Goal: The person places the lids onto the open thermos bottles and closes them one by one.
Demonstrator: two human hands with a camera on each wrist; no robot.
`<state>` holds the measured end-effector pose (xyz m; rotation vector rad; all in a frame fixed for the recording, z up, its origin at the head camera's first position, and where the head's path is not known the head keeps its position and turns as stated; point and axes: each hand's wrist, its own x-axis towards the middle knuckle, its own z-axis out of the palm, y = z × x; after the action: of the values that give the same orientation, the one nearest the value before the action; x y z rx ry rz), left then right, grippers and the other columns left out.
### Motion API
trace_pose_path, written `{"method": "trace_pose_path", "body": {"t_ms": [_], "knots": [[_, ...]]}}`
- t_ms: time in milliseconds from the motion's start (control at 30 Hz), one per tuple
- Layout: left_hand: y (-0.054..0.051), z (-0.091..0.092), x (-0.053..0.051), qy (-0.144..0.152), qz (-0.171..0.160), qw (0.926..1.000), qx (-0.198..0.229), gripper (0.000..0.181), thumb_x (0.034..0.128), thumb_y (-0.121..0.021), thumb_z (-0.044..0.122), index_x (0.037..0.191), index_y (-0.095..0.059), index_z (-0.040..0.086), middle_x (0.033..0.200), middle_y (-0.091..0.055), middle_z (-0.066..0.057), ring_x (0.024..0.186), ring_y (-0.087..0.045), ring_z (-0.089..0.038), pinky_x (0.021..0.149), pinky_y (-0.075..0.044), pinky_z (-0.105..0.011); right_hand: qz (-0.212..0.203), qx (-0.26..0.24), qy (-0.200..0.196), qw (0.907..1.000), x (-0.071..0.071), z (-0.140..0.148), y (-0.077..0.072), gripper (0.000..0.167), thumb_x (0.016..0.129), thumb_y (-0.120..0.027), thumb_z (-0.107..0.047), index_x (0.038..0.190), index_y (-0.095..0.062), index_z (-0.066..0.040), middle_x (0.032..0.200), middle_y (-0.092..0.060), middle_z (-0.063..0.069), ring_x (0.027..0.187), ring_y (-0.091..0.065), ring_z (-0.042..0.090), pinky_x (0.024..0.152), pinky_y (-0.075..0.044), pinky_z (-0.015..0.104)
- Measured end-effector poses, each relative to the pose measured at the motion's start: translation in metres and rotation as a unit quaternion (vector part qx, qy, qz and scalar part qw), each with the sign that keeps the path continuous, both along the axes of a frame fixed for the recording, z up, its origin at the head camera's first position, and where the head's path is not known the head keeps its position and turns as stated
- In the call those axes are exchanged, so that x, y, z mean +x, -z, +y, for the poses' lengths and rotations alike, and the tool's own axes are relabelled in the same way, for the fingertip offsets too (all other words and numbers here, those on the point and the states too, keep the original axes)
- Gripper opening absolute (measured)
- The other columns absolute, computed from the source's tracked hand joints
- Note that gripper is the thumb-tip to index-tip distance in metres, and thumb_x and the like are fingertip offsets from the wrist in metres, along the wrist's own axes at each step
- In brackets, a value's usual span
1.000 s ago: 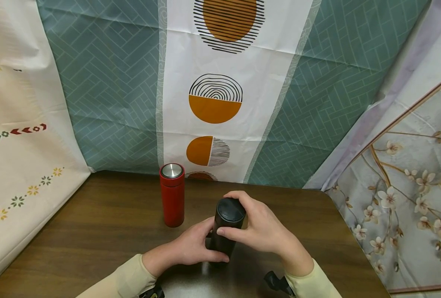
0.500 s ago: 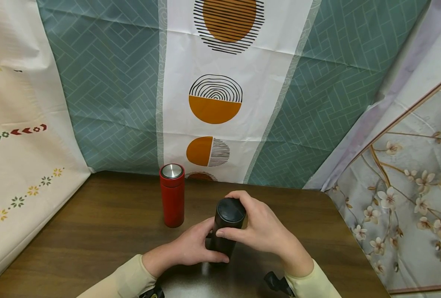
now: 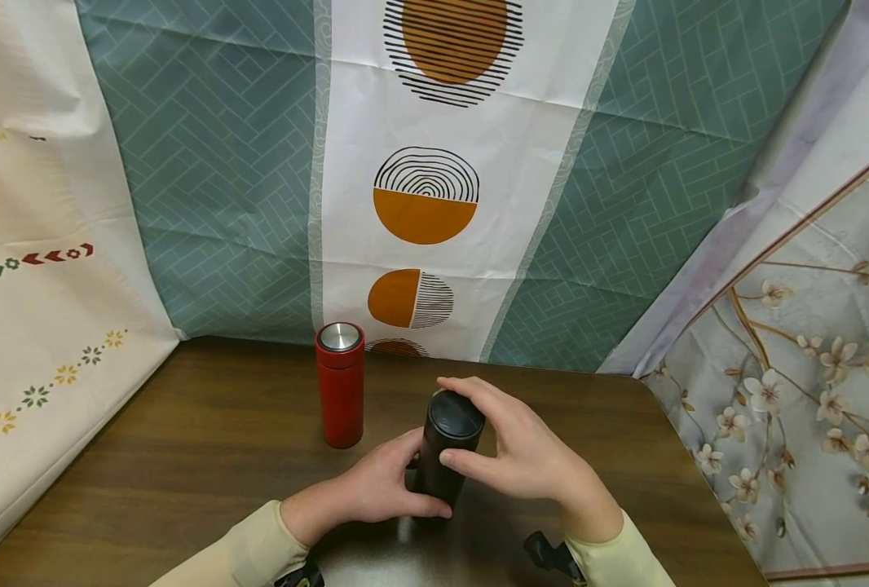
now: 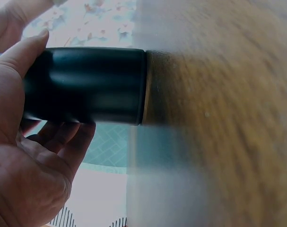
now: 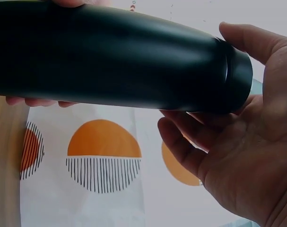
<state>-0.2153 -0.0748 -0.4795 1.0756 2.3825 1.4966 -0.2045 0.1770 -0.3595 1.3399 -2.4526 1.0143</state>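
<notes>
A black thermos (image 3: 442, 469) stands upright on the brown wooden table (image 3: 207, 456). My left hand (image 3: 379, 481) grips its lower body, thumb in front and fingers behind; the left wrist view shows its base on the wood. Round the lid (image 3: 456, 414) at the top curls my right hand (image 3: 518, 448), the thumb on the near side and the other fingers on the far side. In the right wrist view, the thumb (image 5: 247, 40) lies beside the lid's edge; whether it touches is hard to tell.
A red thermos (image 3: 341, 399) with a silver-topped lid stands upright behind and to the left of the black one. Behind the table hangs a green and white patterned cloth (image 3: 222, 179). Other cloths hang at the left and right sides.
My right hand has shifted slightly, its thumb sliding right along the lid and its fingertips moving a little left at the far side. The left hand and both thermoses stay in place.
</notes>
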Motion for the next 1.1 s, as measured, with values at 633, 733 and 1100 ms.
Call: {"method": "trace_pose_path", "body": {"t_ms": [633, 733, 1100], "knots": [[-0.0003, -0.0001, 0.0003, 0.004, -0.006, 0.9999, 0.007, 0.084, 0.0885, -0.096, 0.047, 0.158, -0.048, 0.047, 0.144, -0.064, 0.016, 0.131, -0.064, -0.013, 0.114, -0.053, -0.043, -0.01, -0.013, 0.041, 0.999, 0.001, -0.0031, 0.0009, 0.069, 0.092, -0.095, -0.036, 0.15, -0.06, -0.022, 0.129, -0.071, -0.01, 0.095, -0.065, 0.009, 0.085, -0.058, 0.032], [-0.0004, -0.0003, 0.0007, 0.002, -0.004, 1.0, 0.006, 0.084, 0.0879, -0.097, 0.047, 0.157, -0.049, 0.047, 0.143, -0.065, 0.017, 0.131, -0.064, -0.012, 0.114, -0.053, -0.043, -0.015, -0.014, 0.044, 0.9988, 0.0014, -0.0037, 0.0013, 0.069, 0.092, -0.095, -0.036, 0.149, -0.06, -0.022, 0.124, -0.072, -0.01, 0.092, -0.064, 0.009, 0.083, -0.059, 0.034], [-0.0004, -0.0001, 0.0013, -0.001, -0.004, 1.0, 0.004, 0.084, 0.0877, -0.097, 0.047, 0.157, -0.049, 0.047, 0.142, -0.065, 0.017, 0.13, -0.065, -0.012, 0.113, -0.053, -0.043, -0.021, -0.015, 0.049, 0.9985, 0.0024, -0.0048, 0.0013, 0.07, 0.091, -0.096, -0.035, 0.148, -0.058, -0.023, 0.115, -0.072, -0.011, 0.089, -0.066, 0.008, 0.082, -0.058, 0.032]]}}
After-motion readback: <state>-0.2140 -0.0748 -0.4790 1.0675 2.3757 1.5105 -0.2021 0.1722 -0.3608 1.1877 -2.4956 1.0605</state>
